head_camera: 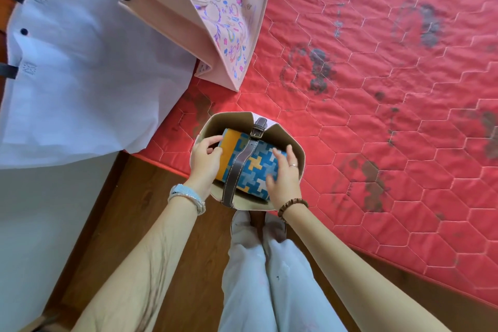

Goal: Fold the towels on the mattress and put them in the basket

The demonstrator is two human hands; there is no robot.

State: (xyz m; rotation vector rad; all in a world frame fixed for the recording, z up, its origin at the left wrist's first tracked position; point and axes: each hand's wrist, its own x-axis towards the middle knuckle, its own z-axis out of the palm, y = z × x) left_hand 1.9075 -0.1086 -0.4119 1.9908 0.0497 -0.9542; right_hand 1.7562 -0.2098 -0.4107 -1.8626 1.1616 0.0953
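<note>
Towel: the folded towel (260, 163), blue with a yellow and white pattern and an orange band, lies inside the basket (295, 143), under the strap.
Basket: a pale, open-topped basket that sits at the near edge of the mattress (377, 121); a brown buckled strap (237, 170) crosses its mouth.
Left hand: the left hand (205, 162) reaches into the basket, and its fingers curl round the towel's orange end and grip it.
Right hand: the right hand (284, 174) lies on the patterned end of the towel with its fingers straight and spread, pressing flat.
Wrists: a pale bracelet (186, 197) on the left, a brown bead bracelet (293, 206) on the right.
Mattress: red, quilted in hexagons, with dark stains.
Nearby: a pink tote (172, 21) with doodle print stands beyond the basket, touching a large white bag (80, 75) at the left.
Floor: brown wood floor (145, 202) below the mattress edge.
</note>
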